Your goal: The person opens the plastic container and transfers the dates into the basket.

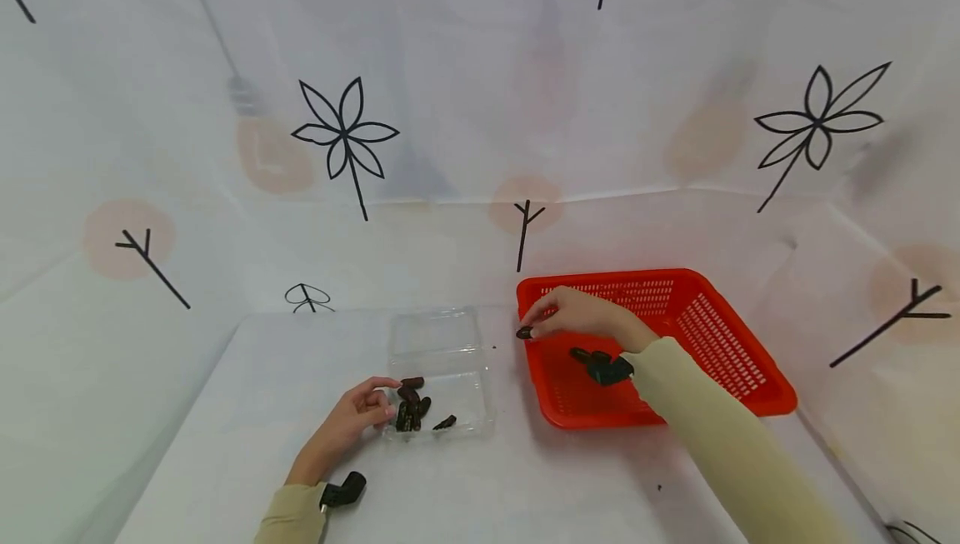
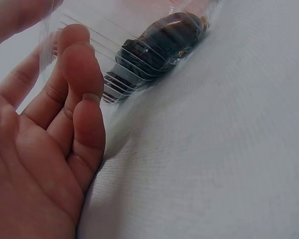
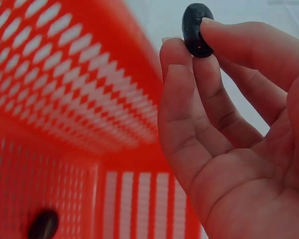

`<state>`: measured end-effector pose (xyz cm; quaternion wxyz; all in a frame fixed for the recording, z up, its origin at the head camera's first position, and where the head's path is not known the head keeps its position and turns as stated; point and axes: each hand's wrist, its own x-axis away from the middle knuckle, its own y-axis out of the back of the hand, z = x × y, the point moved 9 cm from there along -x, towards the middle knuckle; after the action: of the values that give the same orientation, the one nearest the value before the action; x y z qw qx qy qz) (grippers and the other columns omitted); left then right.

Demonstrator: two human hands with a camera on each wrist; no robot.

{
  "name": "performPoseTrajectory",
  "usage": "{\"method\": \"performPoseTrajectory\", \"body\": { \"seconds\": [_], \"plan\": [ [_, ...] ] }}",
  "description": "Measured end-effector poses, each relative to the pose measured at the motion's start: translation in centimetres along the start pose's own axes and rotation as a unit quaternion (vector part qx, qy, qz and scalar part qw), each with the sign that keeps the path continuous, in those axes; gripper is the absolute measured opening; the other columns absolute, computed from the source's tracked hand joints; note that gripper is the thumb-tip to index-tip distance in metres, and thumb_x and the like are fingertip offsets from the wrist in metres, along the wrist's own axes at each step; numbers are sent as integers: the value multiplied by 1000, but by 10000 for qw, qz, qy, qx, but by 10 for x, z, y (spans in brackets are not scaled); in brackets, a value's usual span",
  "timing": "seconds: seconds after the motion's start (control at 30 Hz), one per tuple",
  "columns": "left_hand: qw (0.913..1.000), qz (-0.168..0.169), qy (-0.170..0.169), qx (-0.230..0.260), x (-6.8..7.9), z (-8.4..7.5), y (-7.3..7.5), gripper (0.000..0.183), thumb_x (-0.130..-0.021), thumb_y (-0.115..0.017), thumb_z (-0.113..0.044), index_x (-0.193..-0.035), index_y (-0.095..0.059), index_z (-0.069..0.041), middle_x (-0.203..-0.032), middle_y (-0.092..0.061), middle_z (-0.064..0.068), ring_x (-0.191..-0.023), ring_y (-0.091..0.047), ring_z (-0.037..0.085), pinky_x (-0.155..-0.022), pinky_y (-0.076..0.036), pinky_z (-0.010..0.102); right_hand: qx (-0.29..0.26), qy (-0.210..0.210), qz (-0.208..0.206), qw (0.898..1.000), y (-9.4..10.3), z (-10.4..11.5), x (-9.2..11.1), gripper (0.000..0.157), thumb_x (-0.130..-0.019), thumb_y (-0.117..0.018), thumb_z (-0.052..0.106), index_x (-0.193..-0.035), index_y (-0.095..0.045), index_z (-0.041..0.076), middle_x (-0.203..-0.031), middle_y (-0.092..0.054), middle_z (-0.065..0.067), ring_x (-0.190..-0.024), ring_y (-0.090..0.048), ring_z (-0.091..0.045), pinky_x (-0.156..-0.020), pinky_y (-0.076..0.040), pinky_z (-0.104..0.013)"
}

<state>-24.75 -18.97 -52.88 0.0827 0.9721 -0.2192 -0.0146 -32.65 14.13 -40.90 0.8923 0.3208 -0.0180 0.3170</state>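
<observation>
My right hand point(image 1: 581, 315) pinches a dark, glossy date point(image 3: 193, 27) between thumb and fingertips, over the left rim of a red plastic basket point(image 1: 750, 361). Below that hand, several more dates point(image 1: 581, 355) lie on the basket floor, partly hidden by the wrist. To the left, my left hand point(image 1: 356, 419) holds the left side of a clear plastic box point(image 1: 468, 402), its fingers point(image 2: 84, 69) curled at the see-through wall. Inside the box several dates point(image 1: 411, 398) bunch up along the left side, and one date point(image 1: 445, 422) lies apart near the front wall.
The box's clear lid point(image 1: 435, 333) lies folded back behind it on the white table point(image 1: 285, 386). Close behind the table stands a white sheet point(image 1: 450, 252) with printed plants. Dark wrist devices point(image 1: 343, 490) sit on both sleeves.
</observation>
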Motion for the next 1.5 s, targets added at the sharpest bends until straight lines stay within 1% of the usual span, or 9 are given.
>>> {"method": "performPoseTrajectory", "body": {
  "seconds": [0.13, 0.23, 0.47, 0.63, 0.7, 0.93, 1.13, 1.27, 1.5],
  "plan": [
    [10000, 25, 16, -13, -1, 1, -1, 46, -96, -67, -11, -136, -49, 5, -83, -55, 1, -71, -54, 11, -69, -46, 27, 20, -144, -152, 9998, 14, -27, 15, 17, -92, -73, 22, -107, -77, 19, -101, -72, -2, -100, -63, -30, -89, -50, -47],
    [10000, 8, 17, -76, -1, 2, 0, 46, -96, -66, -10, -136, -49, 4, -83, -55, 2, -71, -54, 11, -69, -46, 27, 27, -233, -190, 9995, 22, -45, 26, 19, -93, -71, 20, -110, -76, 14, -104, -72, -5, -101, -64, -32, -90, -50, -46],
    [10000, -20, -16, -53, -2, 1, -1, 44, -96, -67, -10, -134, -50, 5, -82, -56, 2, -70, -53, 11, -69, -46, 26, -110, -449, -280, 9985, 34, -86, 46, 27, -95, -67, 17, -117, -71, 3, -109, -70, -9, -97, -65, -24, -90, -52, -42],
    [9999, 56, -134, 46, -3, 0, -2, 44, -95, -66, -9, -134, -49, 6, -81, -57, 0, -70, -53, 10, -68, -47, 26, -417, -700, -355, 9960, 41, -114, 57, 29, -95, -67, 15, -119, -69, -2, -112, -69, -11, -99, -66, -24, -90, -52, -40],
    [9998, 80, -181, 43, -3, 0, -2, 44, -95, -66, -7, -134, -49, 7, -81, -57, 1, -70, -53, 10, -68, -47, 27, -380, -746, -412, 9956, 44, -121, 61, 30, -96, -66, 14, -120, -68, -3, -112, -69, -12, -99, -66, -25, -90, -52, -40],
    [9998, 68, -192, 11, -3, 0, -1, 45, -95, -66, -9, -134, -50, 6, -82, -57, 1, -70, -53, 10, -68, -47, 27, -147, -857, -448, 9952, 48, -135, 72, 31, -95, -66, 12, -120, -67, -7, -114, -68, -16, -101, -64, -28, -90, -51, -45],
    [9996, 95, -239, 99, -3, 0, -2, 44, -95, -66, -8, -133, -49, 7, -82, -57, 0, -70, -54, 9, -68, -48, 26, -108, -896, -457, 9949, 49, -146, 75, 29, -94, -65, 7, -118, -67, -10, -111, -69, -18, -95, -64, -26, -85, -53, -43],
    [9996, 89, -254, 125, -2, 0, -1, 44, -95, -66, -7, -133, -49, 7, -82, -57, -1, -70, -54, 8, -68, -48, 25, -80, -903, -456, 9948, 48, -147, 75, 28, -94, -65, 5, -117, -67, -10, -110, -69, -18, -95, -64, -25, -85, -53, -42],
    [9989, 144, -423, 132, -1, -2, -1, 44, -96, -64, -6, -133, -47, 11, -82, -57, -2, -71, -54, 8, -68, -48, 25, -35, -922, -500, 9945, 50, -143, 78, 27, -95, -63, 4, -118, -67, -9, -109, -69, -16, -98, -64, -27, -90, -51, -47]
  ]
}}
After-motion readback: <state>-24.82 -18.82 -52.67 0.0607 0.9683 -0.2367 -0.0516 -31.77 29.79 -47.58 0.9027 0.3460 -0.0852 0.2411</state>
